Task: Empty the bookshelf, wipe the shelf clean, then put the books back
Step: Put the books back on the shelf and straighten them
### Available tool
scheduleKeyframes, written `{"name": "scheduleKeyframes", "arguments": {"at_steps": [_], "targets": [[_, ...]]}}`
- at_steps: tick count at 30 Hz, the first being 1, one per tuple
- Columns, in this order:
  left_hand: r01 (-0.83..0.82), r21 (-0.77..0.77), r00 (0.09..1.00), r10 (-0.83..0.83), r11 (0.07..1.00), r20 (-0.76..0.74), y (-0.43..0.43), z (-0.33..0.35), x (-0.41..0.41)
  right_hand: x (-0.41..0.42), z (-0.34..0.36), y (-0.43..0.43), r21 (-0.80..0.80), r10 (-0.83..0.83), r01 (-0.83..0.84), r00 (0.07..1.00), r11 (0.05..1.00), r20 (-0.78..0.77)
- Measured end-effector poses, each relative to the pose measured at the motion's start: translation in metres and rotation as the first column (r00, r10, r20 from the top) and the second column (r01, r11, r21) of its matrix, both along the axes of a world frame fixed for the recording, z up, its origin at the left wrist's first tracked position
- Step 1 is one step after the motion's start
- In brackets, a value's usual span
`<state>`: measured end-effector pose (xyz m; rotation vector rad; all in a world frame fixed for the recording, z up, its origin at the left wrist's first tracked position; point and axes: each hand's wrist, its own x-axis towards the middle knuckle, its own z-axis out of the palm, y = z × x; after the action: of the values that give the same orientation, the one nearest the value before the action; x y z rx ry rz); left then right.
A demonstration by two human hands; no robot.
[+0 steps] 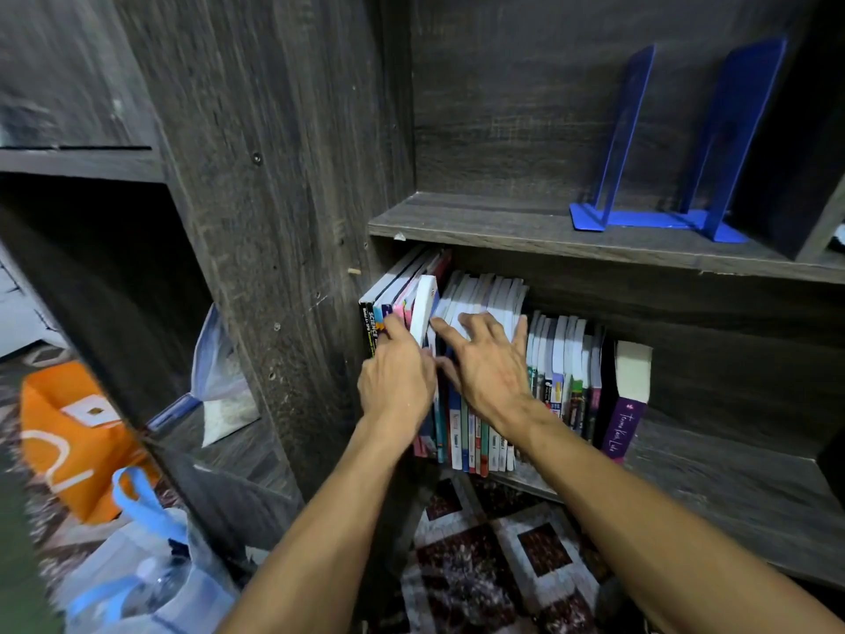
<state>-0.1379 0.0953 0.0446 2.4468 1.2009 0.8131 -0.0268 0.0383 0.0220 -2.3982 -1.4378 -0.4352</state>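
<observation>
A row of upright books fills the left half of the lower shelf of a dark wooden bookshelf. A white book stands tipped out of the row near its left end. My left hand grips this white book, fingers on its left face. My right hand is spread over the tops of a bunch of white-edged books beside it, fingertips hooked over them and thumb wedged in at the spines. A purple book leans at the row's right end.
Two blue bookends stand on the upper shelf. At left, a plastic bag lies in an open compartment. An orange bag and a clear bag with blue handles sit on the floor. A patterned rug lies below.
</observation>
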Motion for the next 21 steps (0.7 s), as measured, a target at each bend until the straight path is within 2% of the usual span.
{"name": "scheduleKeyframes", "arguments": {"at_steps": [3,7,10,12,15,21], "targets": [[0.022,0.013,0.998,-0.021,1.000,-0.063,-0.010,-0.001,-0.012,0.002,-0.002,-0.004,-0.061,-0.001,0.002,1.000,0.998,0.010],[0.051,-0.097,0.996,-0.058,0.994,-0.073,-0.035,-0.022,-0.039,0.006,-0.003,-0.004,-0.076,0.009,-0.008,1.000,0.997,0.016],[0.014,-0.187,1.000,-0.011,0.982,0.020,-0.022,-0.021,-0.034,0.001,-0.002,-0.004,-0.080,0.009,-0.011,1.000,0.997,-0.026],[0.025,-0.151,0.998,-0.017,0.988,0.058,-0.017,-0.014,-0.031,-0.003,-0.005,-0.008,-0.028,-0.007,0.006,0.999,1.000,-0.045],[0.077,-0.081,0.996,-0.073,0.994,0.058,-0.018,-0.016,-0.035,-0.007,-0.020,-0.022,0.058,-0.046,0.045,0.999,0.997,0.019],[0.108,-0.010,0.983,-0.105,0.994,0.149,-0.040,-0.023,-0.059,-0.009,-0.025,-0.031,-0.040,-0.043,0.044,0.998,0.998,0.035]]}}
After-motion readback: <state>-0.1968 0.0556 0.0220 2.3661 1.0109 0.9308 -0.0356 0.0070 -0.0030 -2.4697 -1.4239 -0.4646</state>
